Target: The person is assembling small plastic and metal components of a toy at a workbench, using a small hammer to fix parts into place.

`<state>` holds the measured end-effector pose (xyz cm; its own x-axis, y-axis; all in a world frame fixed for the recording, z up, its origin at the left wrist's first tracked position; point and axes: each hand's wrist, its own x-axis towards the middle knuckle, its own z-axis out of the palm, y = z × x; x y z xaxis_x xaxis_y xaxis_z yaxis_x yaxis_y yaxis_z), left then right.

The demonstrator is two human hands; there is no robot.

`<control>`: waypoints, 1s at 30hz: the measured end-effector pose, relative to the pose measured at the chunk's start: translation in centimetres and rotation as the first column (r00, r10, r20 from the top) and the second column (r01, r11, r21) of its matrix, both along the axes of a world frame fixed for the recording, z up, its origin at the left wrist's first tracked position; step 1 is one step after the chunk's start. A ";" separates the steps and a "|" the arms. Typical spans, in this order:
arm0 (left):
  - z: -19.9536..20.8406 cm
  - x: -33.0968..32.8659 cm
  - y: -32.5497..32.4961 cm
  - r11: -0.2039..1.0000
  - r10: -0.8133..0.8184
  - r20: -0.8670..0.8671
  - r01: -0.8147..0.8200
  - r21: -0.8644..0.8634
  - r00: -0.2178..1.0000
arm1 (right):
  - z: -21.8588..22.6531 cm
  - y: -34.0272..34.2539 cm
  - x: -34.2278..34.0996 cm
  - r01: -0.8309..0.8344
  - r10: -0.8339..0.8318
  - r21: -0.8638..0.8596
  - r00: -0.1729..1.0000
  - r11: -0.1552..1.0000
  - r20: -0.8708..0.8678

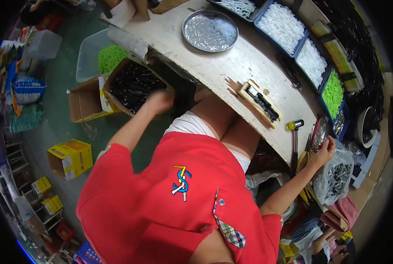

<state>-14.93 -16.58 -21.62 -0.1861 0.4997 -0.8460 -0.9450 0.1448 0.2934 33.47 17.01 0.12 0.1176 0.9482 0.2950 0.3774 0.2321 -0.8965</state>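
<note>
My left hand [160,102], smeared by motion, is at the right edge of a cardboard box [166,83] of black parts [134,86]; whether it holds anything is hidden. Fingers pinched together, my right hand [324,153] is beside a small red-rimmed tray [319,132] of tiny metal pieces; anything in the pinch is too small to make out. Between my hands, a pale wooden block [271,108] lies near the bench edge with a long black part [260,102] on it. A hammer [295,132] with a yellow-ended head lies left of my right hand.
A round metal tray [210,31] with small clear pieces stands on the pale bench [170,35]. Blue bins of white pieces [281,27] and green pieces [333,94] line its far side. A plastic bag [335,176] of metal parts is at right; yellow cartons [71,158] stand on the floor.
</note>
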 end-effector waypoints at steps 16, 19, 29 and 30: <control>14.5 -0.9 4.5 0.323 -0.838 -0.465 0.946 -0.001 0.285 | 0.5 -0.1 -1.3 -0.006 0.006 -0.011 1.000 1.000 0.009; 22.2 0.4 8.8 0.071 -0.707 -0.699 0.994 0.082 0.108 | 1.2 -0.4 -4.5 -0.077 0.074 -0.032 0.993 0.997 -0.086; 26.7 1.8 36.5 0.841 -0.146 -0.582 0.210 -0.499 -0.800 | 1.8 -1.7 -7.4 -0.157 0.157 -0.009 0.987 0.988 0.020; 26.7 1.7 37.7 0.810 -0.157 -0.545 0.208 -0.548 -0.824 | 1.5 -1.6 -7.2 -0.160 0.161 -0.024 0.987 0.987 0.025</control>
<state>-13.27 21.16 5.10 -0.1888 0.9120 0.3641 0.9633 0.1000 0.2492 26.31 15.38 1.59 -0.0441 0.9605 0.2749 0.3605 0.2719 -0.8923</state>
